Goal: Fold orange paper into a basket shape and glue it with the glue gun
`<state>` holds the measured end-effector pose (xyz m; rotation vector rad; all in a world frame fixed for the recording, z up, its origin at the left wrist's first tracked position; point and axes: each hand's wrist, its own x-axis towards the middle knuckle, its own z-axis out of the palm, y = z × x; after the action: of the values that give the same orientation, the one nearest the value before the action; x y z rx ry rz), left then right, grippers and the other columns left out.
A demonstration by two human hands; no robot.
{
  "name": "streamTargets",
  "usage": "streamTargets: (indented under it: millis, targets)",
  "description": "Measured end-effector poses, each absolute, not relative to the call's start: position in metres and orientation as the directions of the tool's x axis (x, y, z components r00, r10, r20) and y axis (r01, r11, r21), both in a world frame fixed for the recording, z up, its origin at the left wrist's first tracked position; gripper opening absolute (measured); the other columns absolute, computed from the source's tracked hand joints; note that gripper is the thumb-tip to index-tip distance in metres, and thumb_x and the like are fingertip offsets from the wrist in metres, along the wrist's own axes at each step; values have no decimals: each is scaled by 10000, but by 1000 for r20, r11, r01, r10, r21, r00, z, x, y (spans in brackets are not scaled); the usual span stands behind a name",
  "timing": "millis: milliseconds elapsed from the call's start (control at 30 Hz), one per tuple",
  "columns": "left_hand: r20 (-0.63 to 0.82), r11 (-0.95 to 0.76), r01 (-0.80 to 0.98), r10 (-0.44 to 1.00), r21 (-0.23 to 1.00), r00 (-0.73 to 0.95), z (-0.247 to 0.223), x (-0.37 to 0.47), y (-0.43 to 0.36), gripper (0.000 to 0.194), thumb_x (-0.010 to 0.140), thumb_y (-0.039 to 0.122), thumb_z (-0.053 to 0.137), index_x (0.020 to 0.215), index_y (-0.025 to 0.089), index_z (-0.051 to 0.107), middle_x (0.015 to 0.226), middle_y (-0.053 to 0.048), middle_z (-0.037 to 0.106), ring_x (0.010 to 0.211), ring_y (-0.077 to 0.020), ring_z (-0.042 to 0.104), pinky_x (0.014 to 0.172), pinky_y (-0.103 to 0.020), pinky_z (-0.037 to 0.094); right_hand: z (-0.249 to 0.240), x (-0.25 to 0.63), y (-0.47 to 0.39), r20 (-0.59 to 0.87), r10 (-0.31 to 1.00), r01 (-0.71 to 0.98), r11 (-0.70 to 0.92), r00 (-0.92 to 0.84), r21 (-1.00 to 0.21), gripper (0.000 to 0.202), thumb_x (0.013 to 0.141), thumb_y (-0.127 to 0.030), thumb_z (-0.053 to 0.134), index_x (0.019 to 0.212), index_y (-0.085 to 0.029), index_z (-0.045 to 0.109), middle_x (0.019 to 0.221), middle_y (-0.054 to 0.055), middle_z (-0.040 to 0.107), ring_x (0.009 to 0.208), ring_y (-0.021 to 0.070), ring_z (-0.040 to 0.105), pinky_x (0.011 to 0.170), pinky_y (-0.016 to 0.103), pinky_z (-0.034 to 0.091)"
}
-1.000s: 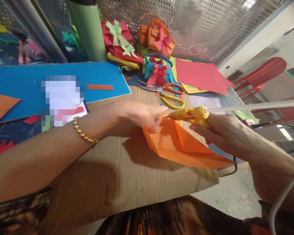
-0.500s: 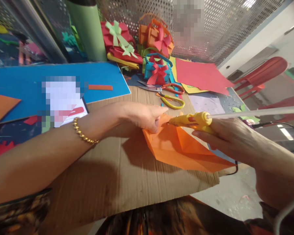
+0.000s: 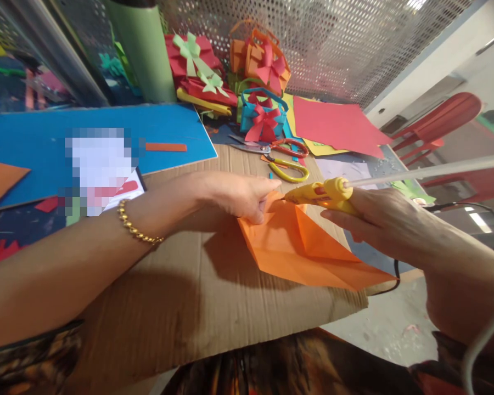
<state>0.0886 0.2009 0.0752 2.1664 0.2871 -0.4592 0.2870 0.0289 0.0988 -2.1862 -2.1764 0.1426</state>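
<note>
From your head camera, you can see the orange paper [image 3: 280, 247] on the brown cardboard [image 3: 164, 312]. It is bright, thin and folded, with sharp creases, a flap standing up in the middle and a long pointy end on the right. The yellow glue gun [image 3: 319, 193] is small, and a long, cloudy glue stick [image 3: 428, 169] pokes out of its back. At the far side of the table stands a tall green bottle [image 3: 146, 55], and you can't see what is inside it. Near it is a blue paper bag [image 3: 280, 122] with a red bow [image 3: 263, 122] on its front, and behind that are orange paper bags [image 3: 253, 63]; their insides are hidden too. Your left hand [image 3: 241, 195] pinches the far left part of the orange paper, so most of the sheet spreads out to the right of your thumb. Your right hand [image 3: 381, 216] is wrapped around the glue gun. Its tip points left, just beside your left fingers, over the paper's far edge; you can't tell if it touches.
</note>
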Motion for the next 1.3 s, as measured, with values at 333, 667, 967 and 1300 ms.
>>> streamTargets:
  millis: [333, 667, 967, 1300]
  targets:
    - [-402, -581, 350, 43, 735, 915, 76, 87, 200, 363, 692, 122, 595, 1024, 211, 478, 800, 36, 477, 782, -162, 502, 662, -281, 396, 104, 286, 33, -29, 999, 993, 33, -37, -115, 579, 1001, -718, 291, 645, -270, 382, 532, -16, 446, 481, 139, 378, 515, 326, 288]
    - [-382, -592, 311, 6, 743, 924, 76, 89, 203, 481, 678, 106, 574, 1134, 233, 492, 795, 50, 485, 839, -168, 534, 761, -262, 441, 104, 288, 38, -95, 995, 990, -33, 20, -139, 540, 984, -695, 325, 691, -256, 439, 603, 20, 543, 529, 155, 457, 540, 324, 333]
    - [-387, -591, 318, 11, 742, 922, 73, 88, 203, 568, 691, 119, 554, 1250, 207, 511, 797, 49, 506, 830, -175, 545, 737, -265, 427, 109, 281, 35, -42, 999, 987, 26, -33, -158, 650, 941, -837, 212, 593, -298, 315, 482, -30, 372, 436, 129, 305, 477, 331, 255]
    - [-382, -615, 298, -6, 730, 924, 71, 89, 205, 665, 686, 129, 564, 1342, 207, 489, 858, 33, 589, 902, -192, 582, 773, -260, 449, 113, 280, 37, -71, 997, 988, 1, -12, -154, 601, 969, -766, 264, 616, -289, 359, 510, -19, 417, 455, 131, 360, 483, 326, 287]
